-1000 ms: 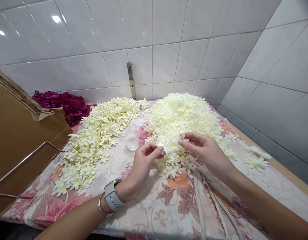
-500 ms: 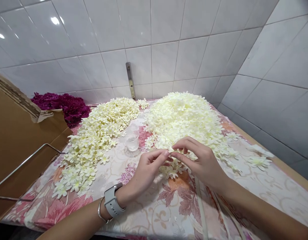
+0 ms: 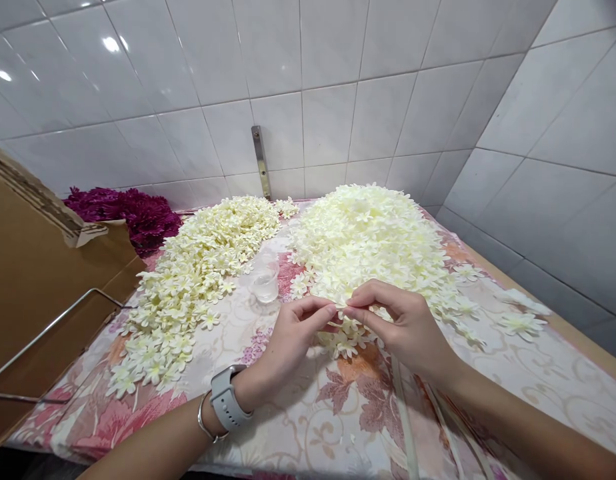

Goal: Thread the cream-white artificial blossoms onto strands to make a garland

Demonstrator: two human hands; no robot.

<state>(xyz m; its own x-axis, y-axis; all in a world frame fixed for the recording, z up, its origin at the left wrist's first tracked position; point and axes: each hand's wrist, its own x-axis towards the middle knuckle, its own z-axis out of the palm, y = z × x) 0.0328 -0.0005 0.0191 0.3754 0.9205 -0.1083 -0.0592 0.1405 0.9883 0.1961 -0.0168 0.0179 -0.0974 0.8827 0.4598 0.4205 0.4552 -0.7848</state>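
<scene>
Left hand [image 3: 295, 333] and right hand [image 3: 408, 325] pinch a tiny pale piece [image 3: 341, 307] near heaped, star-shaped cream flowers [image 3: 368, 233].

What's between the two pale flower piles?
At least one small clear cup, on the floral cloth between the left pile and the right pile. Bare cloth shows around it too, all in the head view.

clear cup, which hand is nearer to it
Left: the left hand is just right of the clear cup and nearer the camera; the right hand is farther right, past the left.
</scene>
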